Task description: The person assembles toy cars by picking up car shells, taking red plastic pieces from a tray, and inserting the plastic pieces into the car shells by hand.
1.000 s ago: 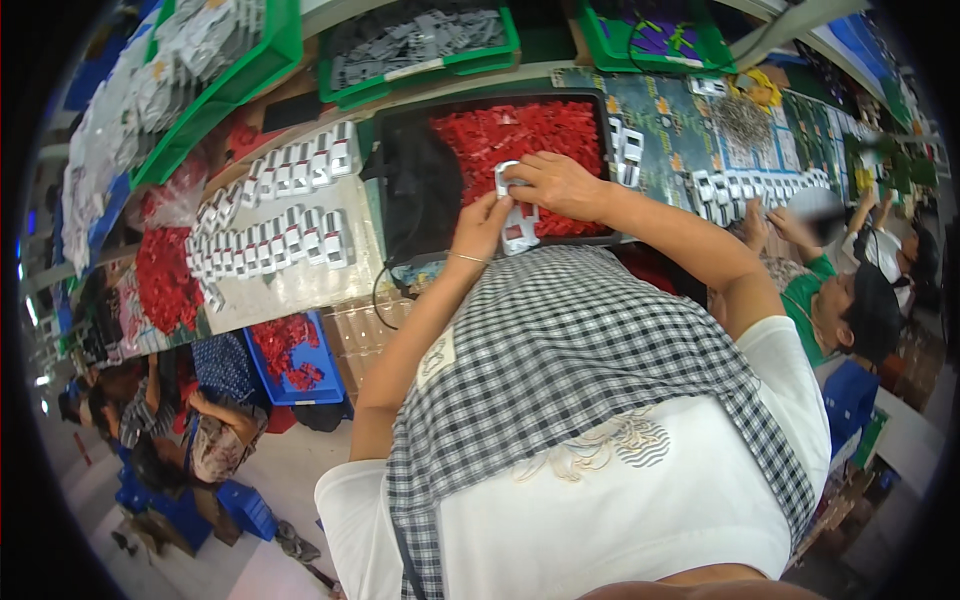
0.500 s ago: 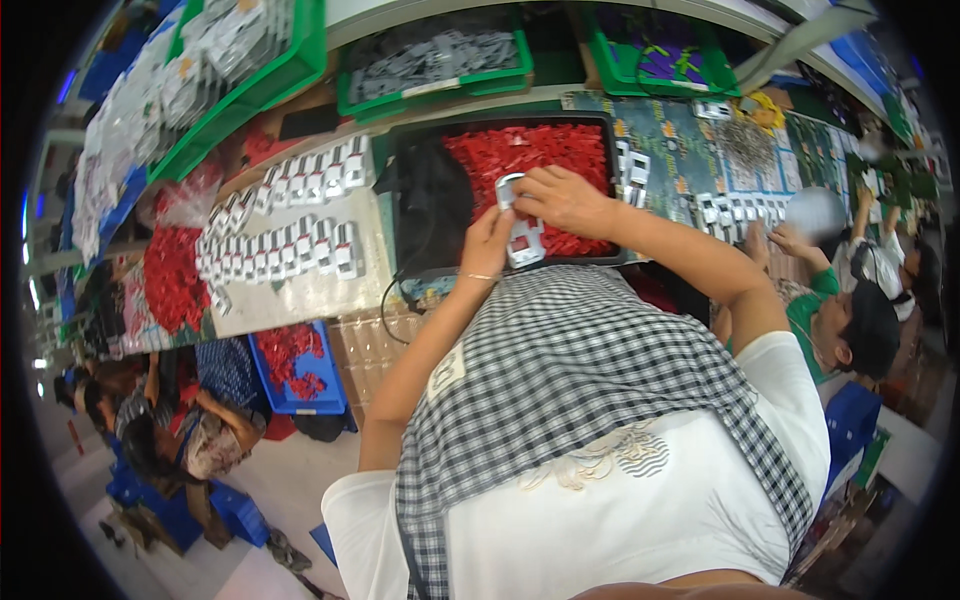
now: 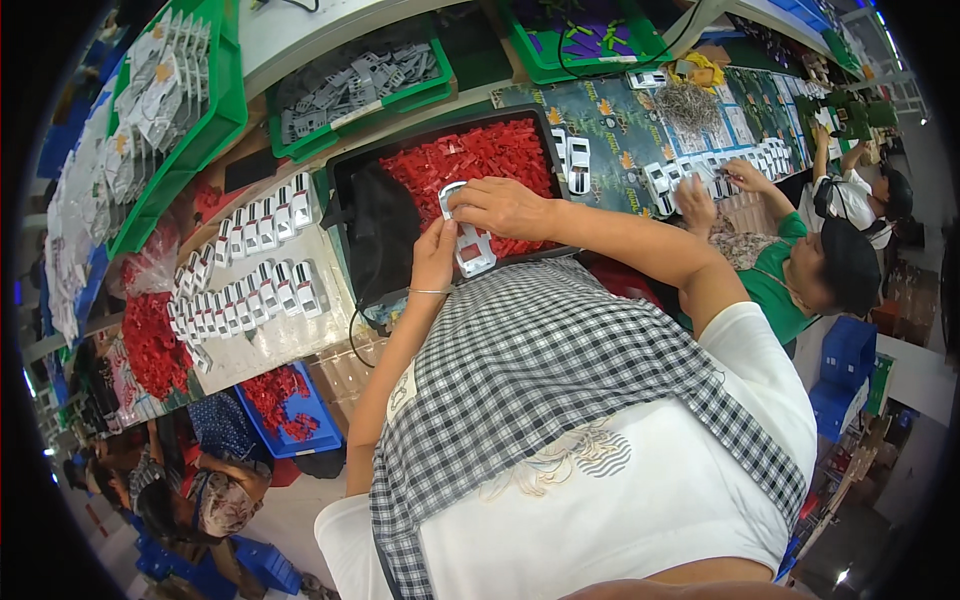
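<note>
My left hand (image 3: 433, 257) and my right hand (image 3: 497, 207) meet over a black tray (image 3: 350, 283) heaped with small red plastic parts (image 3: 465, 150). Between their fingertips is a white toy car body (image 3: 450, 190), which both hands grip; fingers hide most of it. Just below, close to the tray's near edge, another white toy car body (image 3: 476, 256) shows red in its middle. A piece of black cloth or plastic (image 3: 385, 225) covers the tray's left part, beside my left hand.
Rows of white toy cars (image 3: 245, 300) stand on the board to the left; two more (image 3: 577, 165) are right of the tray. Green bins (image 3: 355, 120) line the back. A blue bin (image 3: 325, 425) of red parts sits lower left. At right, a co-worker's hands (image 3: 697, 203) handle cars.
My view has turned and shifted, so the tray and bench appear farther left and tilted. Both hands stay together on the car body, with little change in grip. The co-worker's hands have moved among the cars.
</note>
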Tool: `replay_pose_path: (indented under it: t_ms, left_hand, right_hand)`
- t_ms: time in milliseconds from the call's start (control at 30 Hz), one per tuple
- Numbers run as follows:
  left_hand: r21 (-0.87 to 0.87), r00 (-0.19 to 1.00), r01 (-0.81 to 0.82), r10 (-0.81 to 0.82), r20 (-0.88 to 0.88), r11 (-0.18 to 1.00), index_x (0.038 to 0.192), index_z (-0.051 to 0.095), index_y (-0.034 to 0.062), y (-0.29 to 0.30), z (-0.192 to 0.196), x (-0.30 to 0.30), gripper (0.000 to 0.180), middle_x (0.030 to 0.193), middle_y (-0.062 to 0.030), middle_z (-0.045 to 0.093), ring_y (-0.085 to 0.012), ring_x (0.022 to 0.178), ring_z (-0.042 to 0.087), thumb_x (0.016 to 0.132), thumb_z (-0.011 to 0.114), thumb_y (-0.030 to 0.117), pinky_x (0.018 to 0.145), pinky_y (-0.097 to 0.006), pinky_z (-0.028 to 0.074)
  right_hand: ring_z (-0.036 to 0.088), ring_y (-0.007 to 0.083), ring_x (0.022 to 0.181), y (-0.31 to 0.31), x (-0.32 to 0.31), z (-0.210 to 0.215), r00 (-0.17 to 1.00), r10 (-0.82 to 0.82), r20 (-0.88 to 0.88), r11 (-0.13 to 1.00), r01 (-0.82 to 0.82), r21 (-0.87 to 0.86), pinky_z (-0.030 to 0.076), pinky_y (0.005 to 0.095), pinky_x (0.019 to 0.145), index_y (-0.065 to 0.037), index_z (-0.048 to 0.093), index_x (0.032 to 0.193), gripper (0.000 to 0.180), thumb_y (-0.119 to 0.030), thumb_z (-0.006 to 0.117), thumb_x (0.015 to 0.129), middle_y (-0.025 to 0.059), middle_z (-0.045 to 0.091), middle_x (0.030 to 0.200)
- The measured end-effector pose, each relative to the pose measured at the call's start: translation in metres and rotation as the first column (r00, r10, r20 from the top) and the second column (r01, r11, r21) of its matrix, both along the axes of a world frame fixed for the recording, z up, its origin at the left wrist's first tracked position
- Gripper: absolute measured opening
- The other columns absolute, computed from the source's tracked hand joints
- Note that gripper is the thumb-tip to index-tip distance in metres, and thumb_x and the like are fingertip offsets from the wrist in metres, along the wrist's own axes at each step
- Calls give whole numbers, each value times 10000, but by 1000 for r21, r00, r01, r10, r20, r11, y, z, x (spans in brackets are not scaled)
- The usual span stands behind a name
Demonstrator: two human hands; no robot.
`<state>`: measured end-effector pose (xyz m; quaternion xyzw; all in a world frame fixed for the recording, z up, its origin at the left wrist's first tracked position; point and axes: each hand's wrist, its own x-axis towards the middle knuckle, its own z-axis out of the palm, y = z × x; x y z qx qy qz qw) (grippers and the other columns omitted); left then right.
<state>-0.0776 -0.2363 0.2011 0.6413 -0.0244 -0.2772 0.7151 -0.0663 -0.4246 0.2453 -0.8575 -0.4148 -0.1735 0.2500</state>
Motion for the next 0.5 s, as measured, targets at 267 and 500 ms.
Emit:
replay_pose_path:
  t_ms: [267,500]
  left_hand:
    - [-102,987,-29,12,-163,994,1010,584,1,-3,1,-3,301,806,16,550,-40,670,488,974,431,257,598,-187,430]
    - [-86,961,-71,45,-272,994,1020,554,-18,-8,19,-5,321,870,-47,554,-113,741,567,982,394,258,675,-301,562]
  right_hand:
    - [578,205,858,-8,-3,-10,997,77,2,996,-76,-43,459,313,735,-63,577,915,202,-131,603,727,57,572,991]
    - [534,188,876,0,-5,-2,999,33,32,946,-21,-323,422,309,758,-83,598,865,152,-153,564,734,31,546,890]
